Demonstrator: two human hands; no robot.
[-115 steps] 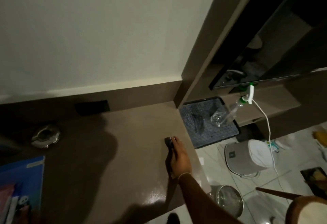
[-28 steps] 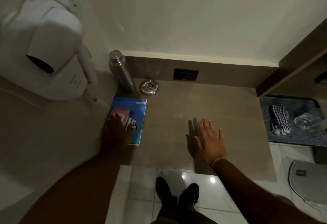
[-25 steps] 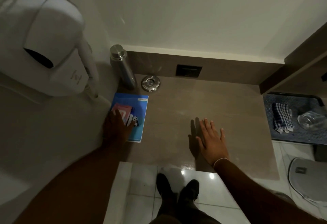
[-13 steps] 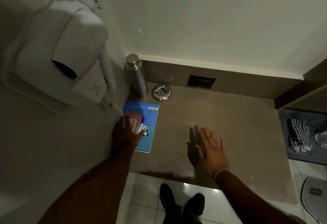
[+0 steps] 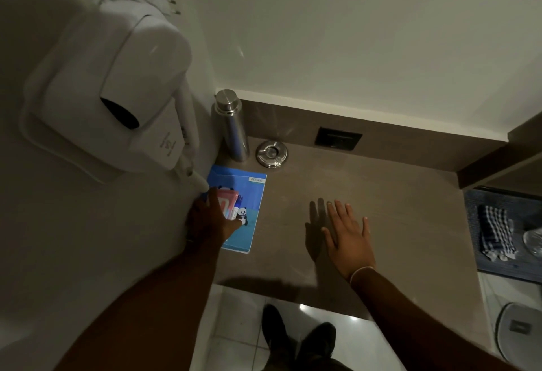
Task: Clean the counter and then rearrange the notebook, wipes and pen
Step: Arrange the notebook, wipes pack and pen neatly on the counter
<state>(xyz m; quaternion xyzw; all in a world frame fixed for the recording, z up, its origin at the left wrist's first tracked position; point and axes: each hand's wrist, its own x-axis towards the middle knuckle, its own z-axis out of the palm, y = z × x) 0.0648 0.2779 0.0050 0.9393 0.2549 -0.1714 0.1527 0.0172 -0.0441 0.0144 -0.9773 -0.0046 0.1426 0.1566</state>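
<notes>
Notebook [image 5: 245, 209] lies long axis front-to-back at counter [image 5: 396, 194] left edge; left hand [image 5: 211, 222] rests on wipes [image 5: 227, 203], grip unclear; right hand [image 5: 349, 237] flat, fingers spread, mid-counter bare.

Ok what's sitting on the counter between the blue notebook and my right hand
Nothing. In the head view the stretch of counter between the notebook and the right hand is bare, apart from the hand's own shadow. The ashtray sits farther back.

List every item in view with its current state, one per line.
notebook: closed, flat on the counter
wipes: pack lying on notebook, under left hand
pen: on notebook beside wipes
right hand: open, flat on counter
steel bottle: upright, capped
checked cloth: folded on mat
</notes>
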